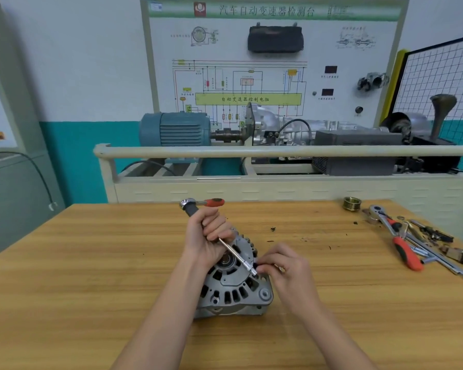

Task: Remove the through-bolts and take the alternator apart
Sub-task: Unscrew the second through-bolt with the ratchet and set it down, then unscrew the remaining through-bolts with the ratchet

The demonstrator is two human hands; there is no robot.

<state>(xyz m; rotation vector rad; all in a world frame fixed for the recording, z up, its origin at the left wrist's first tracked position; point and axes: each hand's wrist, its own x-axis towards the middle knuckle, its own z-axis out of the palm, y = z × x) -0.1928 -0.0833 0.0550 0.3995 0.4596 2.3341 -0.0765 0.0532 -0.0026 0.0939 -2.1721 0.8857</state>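
- Head view: the alternator (234,285) lay mid-table (91,263), its face tilted up.
- The socket extension (237,256) slanted from upper left down to a bolt at the housing's right edge.
- The left hand (207,237) gripped the driver handle; the right hand (281,268), nearer the bolt, pinched the socket tip.

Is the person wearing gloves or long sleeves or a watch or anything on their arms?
No. The left hand and right hand are both bare, with no gloves. The forearms are bare too: no sleeves, watch, bracelet or rings show, and the fingernails look short and plain.
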